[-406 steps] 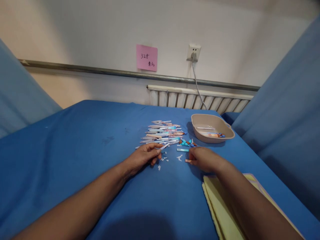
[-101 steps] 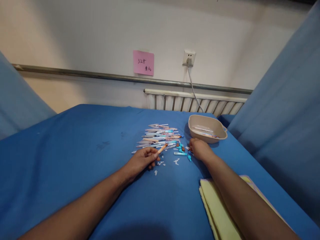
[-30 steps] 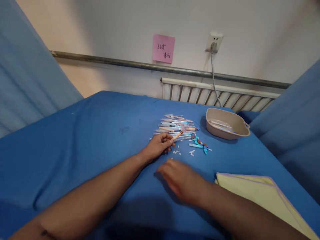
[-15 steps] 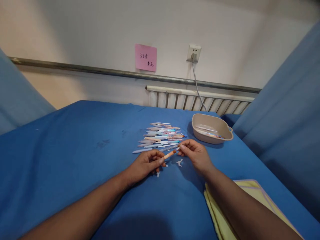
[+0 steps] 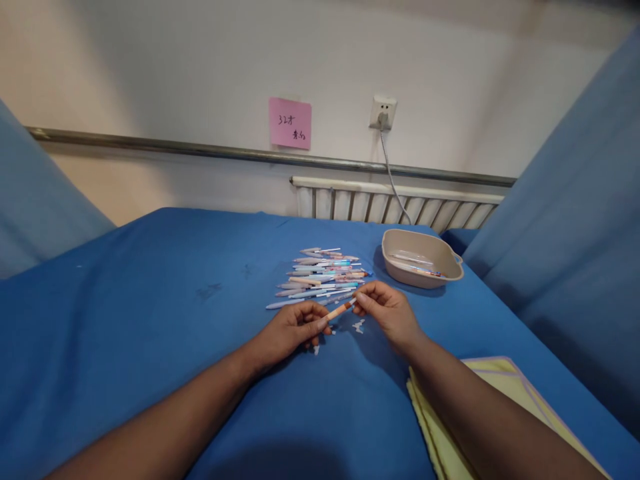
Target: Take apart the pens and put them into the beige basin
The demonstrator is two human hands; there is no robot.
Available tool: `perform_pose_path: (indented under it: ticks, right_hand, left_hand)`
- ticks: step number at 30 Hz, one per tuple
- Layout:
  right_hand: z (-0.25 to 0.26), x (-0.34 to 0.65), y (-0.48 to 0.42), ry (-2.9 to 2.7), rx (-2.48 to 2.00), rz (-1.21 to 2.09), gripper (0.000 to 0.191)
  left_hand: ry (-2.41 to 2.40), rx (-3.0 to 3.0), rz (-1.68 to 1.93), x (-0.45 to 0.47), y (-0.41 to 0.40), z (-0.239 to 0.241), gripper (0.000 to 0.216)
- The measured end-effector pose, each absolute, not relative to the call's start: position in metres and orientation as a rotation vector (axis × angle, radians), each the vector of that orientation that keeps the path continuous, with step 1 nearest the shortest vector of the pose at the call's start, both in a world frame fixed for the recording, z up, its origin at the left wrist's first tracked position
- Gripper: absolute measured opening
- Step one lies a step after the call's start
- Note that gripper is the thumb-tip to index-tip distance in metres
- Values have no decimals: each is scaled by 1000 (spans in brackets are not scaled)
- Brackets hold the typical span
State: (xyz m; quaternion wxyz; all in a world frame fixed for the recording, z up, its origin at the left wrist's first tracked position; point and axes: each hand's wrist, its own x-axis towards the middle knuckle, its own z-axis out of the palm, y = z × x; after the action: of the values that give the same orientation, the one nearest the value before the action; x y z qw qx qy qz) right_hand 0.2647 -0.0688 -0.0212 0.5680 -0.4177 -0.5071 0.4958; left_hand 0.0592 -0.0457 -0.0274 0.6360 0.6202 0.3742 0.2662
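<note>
My left hand [image 5: 289, 328] rests on the blue cloth and pinches an orange pen [image 5: 339, 310] that points up and to the right. My right hand [image 5: 387, 309] meets the pen's far tip, its fingers pinched on that end or on a small part there. Just behind both hands lies a pile of pens [image 5: 320, 275] in pale blue, white and orange. A few small white bits [image 5: 359, 326] lie on the cloth between my hands.
A beige tray [image 5: 453, 269] holding a few pens stands at the right behind my right hand. A yellow folded cloth [image 5: 505, 400] lies under my right forearm. The blue table [image 5: 150, 300] meets a wall with a radiator [image 5: 395, 203], a socket and a pink note.
My right hand has come from near my body up to the pen's tip and now pinches it. My left hand has kept hold of the orange pen throughout.
</note>
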Motion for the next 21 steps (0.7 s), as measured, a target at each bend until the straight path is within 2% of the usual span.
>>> perform_pose_path:
  ticks: [21]
  right_hand:
    - [-28,261,-69,-1316,-1028,1043,29]
  left_hand:
    - [871,1515,642,58,-48,-24,30]
